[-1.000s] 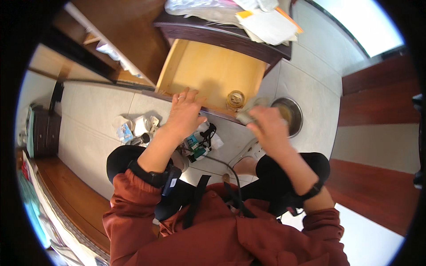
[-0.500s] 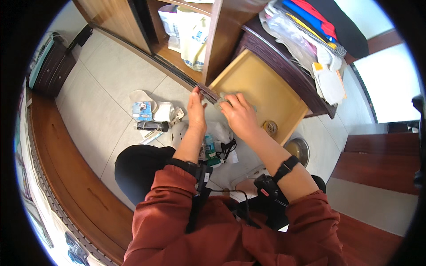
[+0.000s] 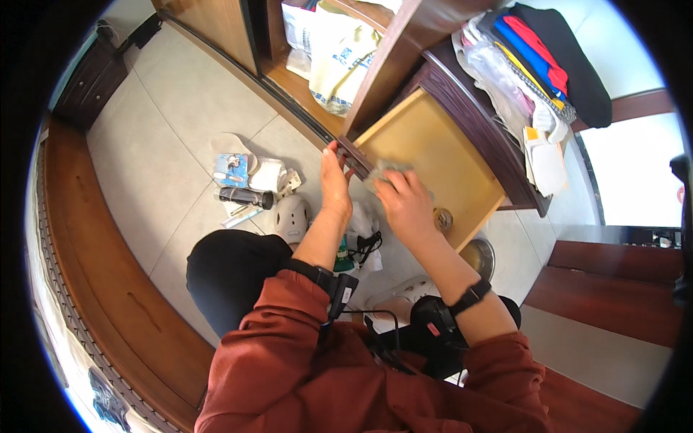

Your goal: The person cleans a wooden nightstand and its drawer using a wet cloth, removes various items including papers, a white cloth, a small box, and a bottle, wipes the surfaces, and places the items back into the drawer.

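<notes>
A pulled-out drawer (image 3: 451, 148) with a pale wooden inside and a dark front stands ahead of me, a little to the right. My left hand (image 3: 336, 189) grips the dark drawer front (image 3: 354, 154) near its far left end, thumb and fingers around the edge. Close beside it, my right hand (image 3: 406, 203) is closed on a crumpled grey-green cloth (image 3: 386, 172), pressed against the top edge of that front. The fingers partly hide the cloth. In the near corner of the drawer lies a roll of tape (image 3: 442, 219).
Folded clothes (image 3: 530, 61) and papers lie on the cabinet top (image 3: 440, 54). A metal bowl (image 3: 478, 258) stands below the drawer. On the floor to my left are a black flashlight (image 3: 245, 197) and a blue packet (image 3: 231, 167). An open wardrobe (image 3: 393, 54) holds bags.
The view has shifted, so the drawer and cabinet sit further right. My right hand has slid the cloth slightly along the drawer front toward me. My left hand keeps its place on the front.
</notes>
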Motion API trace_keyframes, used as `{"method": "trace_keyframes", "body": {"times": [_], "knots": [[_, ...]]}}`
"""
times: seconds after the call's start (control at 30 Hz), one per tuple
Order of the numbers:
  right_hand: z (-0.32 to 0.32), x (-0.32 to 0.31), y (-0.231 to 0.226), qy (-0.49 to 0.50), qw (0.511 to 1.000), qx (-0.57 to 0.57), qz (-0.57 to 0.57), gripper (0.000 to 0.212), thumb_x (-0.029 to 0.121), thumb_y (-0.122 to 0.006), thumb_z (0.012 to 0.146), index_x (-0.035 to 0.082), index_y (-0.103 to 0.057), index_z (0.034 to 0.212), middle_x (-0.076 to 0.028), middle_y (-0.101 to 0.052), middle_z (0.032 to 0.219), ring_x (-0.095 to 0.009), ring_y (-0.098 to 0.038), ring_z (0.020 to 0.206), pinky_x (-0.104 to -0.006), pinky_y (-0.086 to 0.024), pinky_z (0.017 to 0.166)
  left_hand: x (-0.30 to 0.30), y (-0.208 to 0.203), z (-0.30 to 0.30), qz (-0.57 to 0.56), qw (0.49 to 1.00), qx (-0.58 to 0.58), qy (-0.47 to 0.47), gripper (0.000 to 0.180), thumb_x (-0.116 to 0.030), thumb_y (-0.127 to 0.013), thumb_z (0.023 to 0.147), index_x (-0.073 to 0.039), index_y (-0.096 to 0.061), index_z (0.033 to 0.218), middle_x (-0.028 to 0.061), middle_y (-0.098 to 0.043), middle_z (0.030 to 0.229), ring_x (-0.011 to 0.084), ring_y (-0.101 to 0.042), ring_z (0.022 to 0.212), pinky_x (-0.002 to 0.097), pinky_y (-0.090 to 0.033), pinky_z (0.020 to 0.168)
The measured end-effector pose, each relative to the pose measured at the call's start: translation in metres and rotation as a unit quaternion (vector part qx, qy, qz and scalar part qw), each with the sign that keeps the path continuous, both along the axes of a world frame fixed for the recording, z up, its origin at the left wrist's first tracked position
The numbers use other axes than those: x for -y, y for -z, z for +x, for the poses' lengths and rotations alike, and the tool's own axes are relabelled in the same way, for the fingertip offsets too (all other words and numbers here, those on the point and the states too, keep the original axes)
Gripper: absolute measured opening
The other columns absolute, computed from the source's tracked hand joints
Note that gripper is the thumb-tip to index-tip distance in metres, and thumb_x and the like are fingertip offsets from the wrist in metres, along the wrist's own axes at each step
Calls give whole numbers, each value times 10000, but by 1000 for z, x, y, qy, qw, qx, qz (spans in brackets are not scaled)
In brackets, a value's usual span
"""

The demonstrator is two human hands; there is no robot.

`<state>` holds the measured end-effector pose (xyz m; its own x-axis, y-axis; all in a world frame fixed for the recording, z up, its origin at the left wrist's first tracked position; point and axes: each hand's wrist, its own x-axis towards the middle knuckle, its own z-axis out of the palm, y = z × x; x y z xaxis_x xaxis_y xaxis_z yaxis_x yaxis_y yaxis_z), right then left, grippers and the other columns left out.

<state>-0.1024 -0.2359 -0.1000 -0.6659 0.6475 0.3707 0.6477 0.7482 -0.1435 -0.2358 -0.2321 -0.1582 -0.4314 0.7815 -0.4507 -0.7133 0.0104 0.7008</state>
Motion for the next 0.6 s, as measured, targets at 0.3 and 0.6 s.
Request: {"method": "trace_keyframes", "body": {"times": [0.3, 0.6], "knots": [[149, 91, -32, 68, 987, 145, -16, 214, 109, -659, 691, 108, -626, 902, -21, -561, 973, -226, -522, 864, -337, -465, 692, -4, -6, 16, -23, 993, -118, -9, 581, -172, -560, 874, -19, -273, 1355, 121, -363, 1363, 209, -382, 1216, 301, -329, 988], [155, 126, 6, 386, 845, -304, -208, 178, 175, -556, 842, 61, -517, 972, -109, -519, 965, -277, -512, 880, -338, -426, 753, 7, -3, 33, -62, 950, -299, 61, 807, -221, -667, 782, 37, -168, 1362, 214, -376, 1307, 285, -410, 1195, 322, -318, 993]]}}
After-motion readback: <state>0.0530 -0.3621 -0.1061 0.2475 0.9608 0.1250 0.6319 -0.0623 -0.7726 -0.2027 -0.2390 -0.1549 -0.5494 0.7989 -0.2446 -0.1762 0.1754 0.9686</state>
